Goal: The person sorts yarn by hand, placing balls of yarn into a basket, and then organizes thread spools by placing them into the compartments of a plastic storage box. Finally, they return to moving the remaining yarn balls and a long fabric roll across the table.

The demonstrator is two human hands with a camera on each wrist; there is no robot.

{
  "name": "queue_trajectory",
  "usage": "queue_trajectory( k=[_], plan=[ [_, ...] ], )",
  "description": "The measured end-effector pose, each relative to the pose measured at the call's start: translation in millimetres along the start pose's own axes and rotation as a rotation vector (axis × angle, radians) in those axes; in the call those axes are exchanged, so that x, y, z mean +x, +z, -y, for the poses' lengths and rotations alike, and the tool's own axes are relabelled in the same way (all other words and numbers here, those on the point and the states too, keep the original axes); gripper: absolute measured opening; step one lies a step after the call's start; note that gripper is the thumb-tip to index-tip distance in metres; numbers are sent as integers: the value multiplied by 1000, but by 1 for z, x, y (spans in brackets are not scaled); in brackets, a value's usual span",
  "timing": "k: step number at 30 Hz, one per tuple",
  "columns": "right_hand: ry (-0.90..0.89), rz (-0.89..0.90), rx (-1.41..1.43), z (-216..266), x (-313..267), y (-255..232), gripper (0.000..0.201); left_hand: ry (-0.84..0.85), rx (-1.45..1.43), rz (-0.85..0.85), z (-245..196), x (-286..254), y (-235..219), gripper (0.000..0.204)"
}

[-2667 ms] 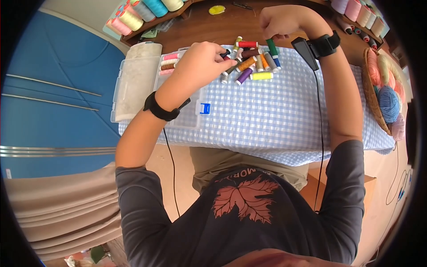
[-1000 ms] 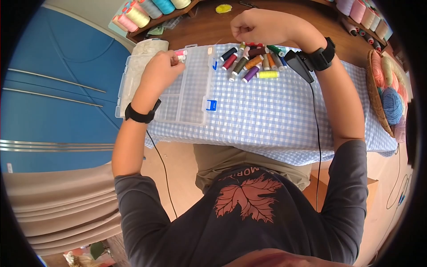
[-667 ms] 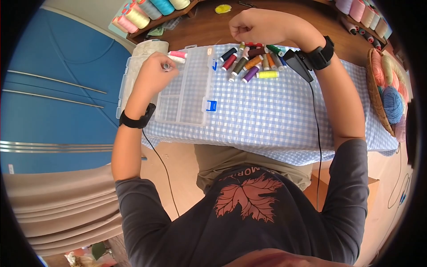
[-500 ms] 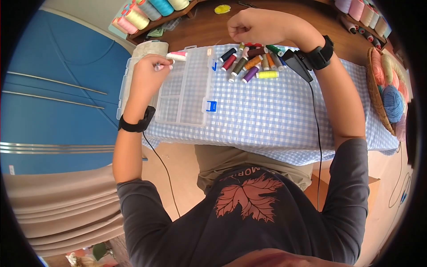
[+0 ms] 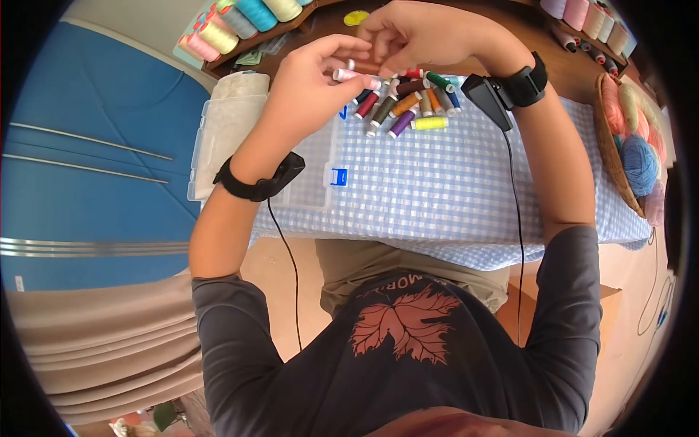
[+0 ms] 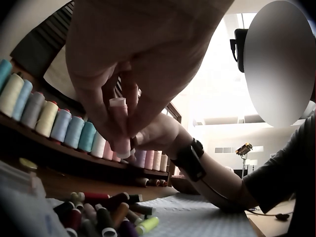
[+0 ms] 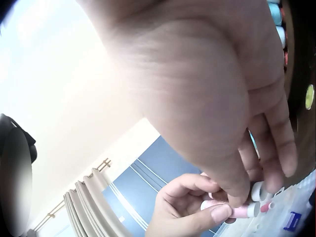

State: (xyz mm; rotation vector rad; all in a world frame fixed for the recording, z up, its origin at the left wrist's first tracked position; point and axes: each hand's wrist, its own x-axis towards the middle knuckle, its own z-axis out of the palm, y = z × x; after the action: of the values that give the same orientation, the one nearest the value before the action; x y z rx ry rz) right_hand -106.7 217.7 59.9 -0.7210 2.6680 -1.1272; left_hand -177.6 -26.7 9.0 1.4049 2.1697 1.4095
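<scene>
In the head view my left hand [image 5: 302, 91] holds a pale pink thread spool [image 5: 352, 76] between thumb and fingers, above the left side of a loose pile of thread spools [image 5: 405, 104]. The same pink spool [image 6: 120, 126] hangs from the fingers in the left wrist view. My right hand [image 5: 433, 35] meets the left one from the right. Its thumb and fingertips pinch the end of a reddish-brown thread spool [image 5: 366, 68] lying between both hands. A white spool end [image 7: 257, 191] shows among the right fingers in the right wrist view.
A clear plastic box [image 5: 309, 193] with blue latches lies left of the pile, partly under my left arm. The blue checked cloth [image 5: 437, 182] covers the table. A wicker basket [image 5: 608, 149] of yarn stands at the right, with large thread cones [image 5: 255, 18] on shelves behind.
My left hand went from the pile to the box, picked up spools there, and came back right to my right hand. The right hand moved left and let go of the green spool.
</scene>
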Motion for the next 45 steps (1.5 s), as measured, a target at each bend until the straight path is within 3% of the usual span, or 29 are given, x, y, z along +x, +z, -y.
queue_trajectory(
  k=[3,5,7,10,15,17,21,23,25,27,28,30,31,33,39,45],
  plan=[
    [84,11,-113,-5,-10,-8,30,-94,164,1,15,10,9,55],
    [265,78,-264,5,-18,-13,27,-160,222,21,17,16,12,61],
    [251,132,-258,-5,-17,-15,27,-283,228,110,31,23,13,62],
    [215,212,-241,-13,-15,-17,27,-258,248,22,38,26,17,59],
    [216,318,-219,-23,-11,-16,29,-275,331,41,29,18,9,45],
    [119,351,-211,-17,-14,-22,27,-273,335,22,34,12,-4,39],
    [275,291,-525,11,-16,-21,25,-152,347,-80,49,-9,-48,31],
    [248,93,-415,17,-25,-18,25,-272,703,-108,40,-20,-68,32],
    [207,51,-366,9,-23,-14,26,-320,794,-98,54,-30,-90,33],
    [168,7,-320,9,-19,-13,27,-458,943,59,62,-36,-101,33],
    [196,53,-325,15,-17,-15,28,-462,945,55,71,-40,-104,33],
    [223,99,-331,18,-13,-13,30,-211,851,41,89,-48,-106,36],
    [246,85,-301,15,-12,-9,31,-212,851,39,82,-47,-106,36],
    [272,71,-270,7,-11,-4,32,-395,828,126,67,-46,-102,44],
    [212,76,-273,9,-12,-10,34,-238,710,159,76,-55,-102,44],
    [195,79,-265,2,-8,-7,35,-267,766,223,79,-48,-100,41]
  ],
)
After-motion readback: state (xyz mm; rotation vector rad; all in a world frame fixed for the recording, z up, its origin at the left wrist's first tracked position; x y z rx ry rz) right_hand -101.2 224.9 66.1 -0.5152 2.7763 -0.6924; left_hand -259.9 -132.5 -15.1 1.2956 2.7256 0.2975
